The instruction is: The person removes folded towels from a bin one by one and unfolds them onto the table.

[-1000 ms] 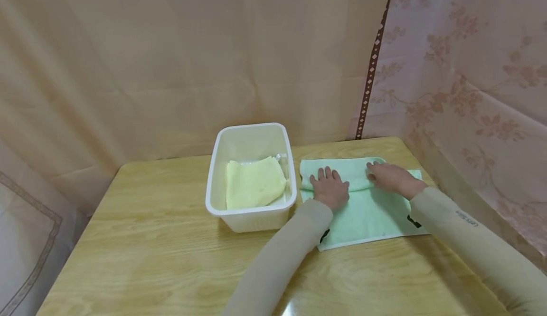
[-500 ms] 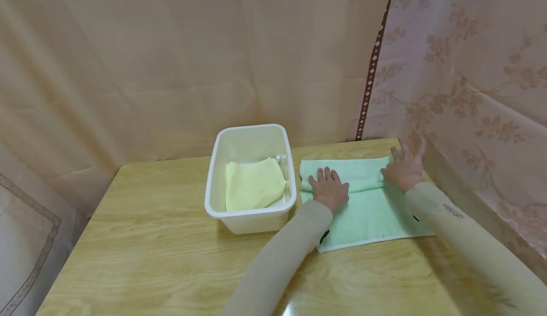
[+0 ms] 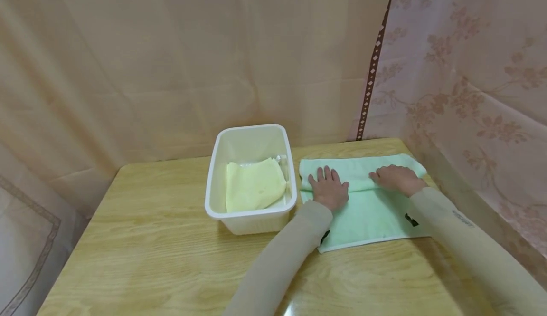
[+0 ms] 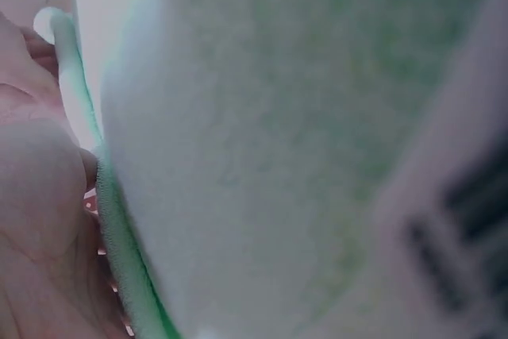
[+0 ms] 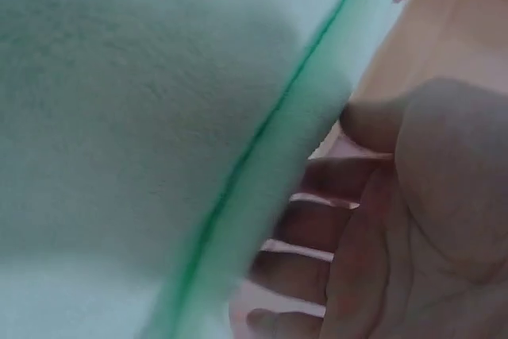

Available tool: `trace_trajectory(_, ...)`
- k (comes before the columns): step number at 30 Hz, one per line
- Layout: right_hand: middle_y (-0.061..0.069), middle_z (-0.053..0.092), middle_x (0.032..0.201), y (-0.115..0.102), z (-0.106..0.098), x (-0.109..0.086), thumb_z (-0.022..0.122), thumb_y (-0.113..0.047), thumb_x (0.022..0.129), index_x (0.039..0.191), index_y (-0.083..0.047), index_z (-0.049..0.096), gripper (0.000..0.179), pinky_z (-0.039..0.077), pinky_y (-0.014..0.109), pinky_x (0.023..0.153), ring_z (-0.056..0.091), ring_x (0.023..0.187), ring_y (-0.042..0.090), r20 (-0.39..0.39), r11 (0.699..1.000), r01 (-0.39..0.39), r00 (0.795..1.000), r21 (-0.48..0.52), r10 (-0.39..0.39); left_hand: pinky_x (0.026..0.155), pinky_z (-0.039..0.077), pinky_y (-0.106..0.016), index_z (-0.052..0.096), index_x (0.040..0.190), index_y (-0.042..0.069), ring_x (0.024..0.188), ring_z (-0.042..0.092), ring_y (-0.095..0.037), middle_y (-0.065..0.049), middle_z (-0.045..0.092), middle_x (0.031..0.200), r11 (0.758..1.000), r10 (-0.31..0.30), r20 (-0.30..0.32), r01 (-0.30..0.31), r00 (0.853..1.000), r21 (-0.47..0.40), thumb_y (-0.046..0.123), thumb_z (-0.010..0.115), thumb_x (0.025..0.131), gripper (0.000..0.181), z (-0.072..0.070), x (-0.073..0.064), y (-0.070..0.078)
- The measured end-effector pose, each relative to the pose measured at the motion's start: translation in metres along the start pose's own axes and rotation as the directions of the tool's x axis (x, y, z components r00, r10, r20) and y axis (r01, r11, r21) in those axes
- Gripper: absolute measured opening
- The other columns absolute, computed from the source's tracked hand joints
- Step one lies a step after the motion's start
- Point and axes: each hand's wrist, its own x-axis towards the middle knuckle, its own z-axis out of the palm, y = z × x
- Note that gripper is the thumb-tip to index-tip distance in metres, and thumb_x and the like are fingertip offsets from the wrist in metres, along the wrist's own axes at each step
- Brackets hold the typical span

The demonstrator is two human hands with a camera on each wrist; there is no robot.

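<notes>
- The right hand [image 3: 396, 179] was brought down onto the folded strip [image 3: 361, 165] of the green towel [image 3: 367, 218]; half a second earlier it had been seen raised at the strip's right end, with its fingers spread.
- The right end of the strip was spread outward, so that a pale green corner [image 3: 415, 165] was shown beyond the right hand, where a shorter, bunched end had been seen before.
- By this change the far fold was judged to have been carried across the full width of the towel, with only smoothing and flattening apparently in hand.
- The left hand [image 3: 331, 192] was kept in the same place, laid on the left part of the strip with its fingers straight and spread apart, nothing being gripped.
- The fingers of the right hand were extended over the strip; in the right wrist view they were shown apart from one another past the rounded edge, with nothing clamped between them.
- The towel was laid at the right side of the desk [image 3: 162, 235], its near part left as a flat lower layer in front of the strip.
- No shift was seen in the white bin [image 3: 256, 223], placed just left of the towel, or in the yellow cloth [image 3: 254, 183] held inside it.
</notes>
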Motion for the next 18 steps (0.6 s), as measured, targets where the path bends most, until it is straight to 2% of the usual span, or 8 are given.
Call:
trace_trajectory(2,0.04,0.041,0.144,0.001,0.001,0.004,0.028,-0.044,0.11,0.146,0.013,0.04,0.069,0.036,0.068,0.103,0.041,0.131,0.057,0.034,1.0,0.005,0.999,0.02,-0.005,0.119,0.021,-0.052,0.024,0.163,0.02,0.154,0.015,-0.023,-0.001,0.019,0.168,1.0,0.0,0.001,0.0,1.0,0.0,0.058,0.018,0.107,0.068,0.0,0.001,-0.001)
trace_trajectory(4,0.042,0.029,0.151,0.004,0.004,0.009,0.025,-0.047,0.11,0.15,0.015,0.031,0.074,0.027,0.07,0.108,0.029,0.137,0.06,0.042,0.999,0.006,0.999,0.05,-0.008,0.119,0.02,-0.052,0.024,0.163,0.02,0.154,0.015,-0.022,-0.001,0.019,0.168,1.0,-0.004,-0.002,0.004,1.0,-0.004,0.058,0.017,0.107,0.068,0.001,0.003,0.0)
trace_trajectory(7,0.044,0.012,0.154,0.009,0.007,0.017,0.022,-0.05,0.11,0.153,0.015,0.018,0.079,0.015,0.076,0.109,0.014,0.14,0.063,0.044,0.995,-0.007,0.999,0.095,0.003,0.12,0.018,-0.052,0.023,0.163,0.021,0.155,0.013,-0.022,0.0,0.018,0.169,1.0,-0.021,-0.008,0.021,1.0,-0.016,0.06,0.015,0.106,0.07,0.001,0.005,0.0)
trace_trajectory(11,0.042,0.004,0.157,0.014,0.011,0.027,0.02,-0.052,0.109,0.156,0.012,0.012,0.08,0.004,0.081,0.105,0.004,0.141,0.065,0.02,0.99,-0.005,1.0,0.142,0.003,0.121,0.015,-0.052,0.022,0.163,0.022,0.155,0.011,-0.022,-0.001,0.017,0.169,0.999,-0.052,-0.022,0.052,0.998,0.007,0.064,0.011,0.104,0.073,-0.001,0.007,0.0)
trace_trajectory(14,0.04,0.001,0.158,0.015,0.012,0.031,0.018,-0.055,0.109,0.157,0.01,0.01,0.081,-0.001,0.081,0.104,-0.001,0.142,0.064,0.011,0.984,-0.018,1.0,0.179,0.017,0.12,0.015,-0.053,0.025,0.163,0.021,0.155,0.013,-0.023,-0.003,0.02,0.168,0.999,-0.039,-0.044,0.041,0.998,0.032,0.064,0.013,0.104,0.074,-0.002,0.007,0.0)
trace_trajectory(18,0.036,-0.006,0.161,0.012,0.011,0.031,0.016,-0.061,0.106,0.16,0.001,0.005,0.083,-0.011,0.086,0.096,-0.011,0.141,0.063,0.013,0.971,-0.077,0.997,0.226,0.076,0.117,0.024,-0.054,0.037,0.158,0.018,0.147,0.031,-0.028,-0.005,0.039,0.158,0.997,0.012,-0.119,-0.003,0.993,0.078,0.06,0.024,0.106,0.068,0.0,0.006,0.002)
